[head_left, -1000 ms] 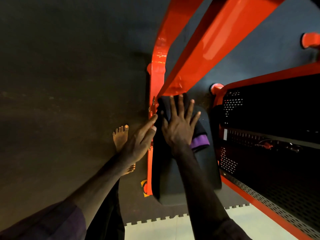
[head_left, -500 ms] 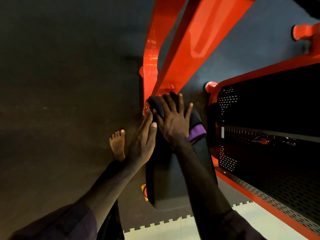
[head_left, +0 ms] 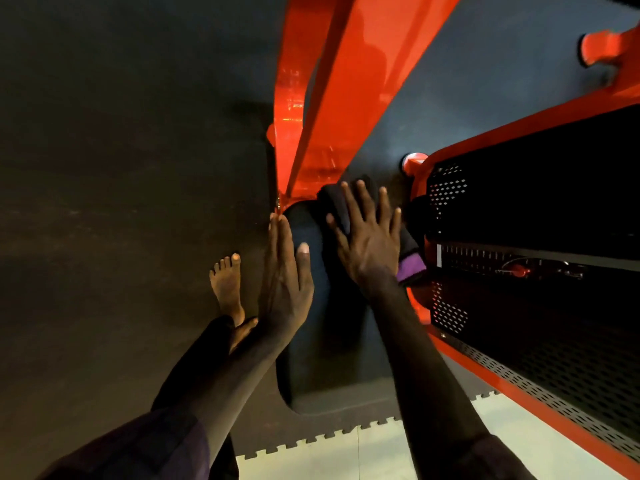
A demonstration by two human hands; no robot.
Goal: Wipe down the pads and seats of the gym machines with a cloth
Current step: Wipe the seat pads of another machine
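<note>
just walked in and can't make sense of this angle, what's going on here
A person is wiping a black pad on an orange gym machine. The right hand, fingers spread flat, presses a dark cloth with a purple edge against the pad's far end. The left hand rests flat along the pad's left edge, steadying it. A bare foot stands on the dark floor beside it.

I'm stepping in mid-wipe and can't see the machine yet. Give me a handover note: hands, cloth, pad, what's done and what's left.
Right hand: flat, fingers spread, pressing the dark cloth onto the far end of the black pad.
Left hand: flat, fingers straight, against the pad's left edge, holding nothing.
Done: cannot tell how much of the pad has been wiped.
Left: sweep the cloth over the near part of the pad, then the other pads and seats.
</note>
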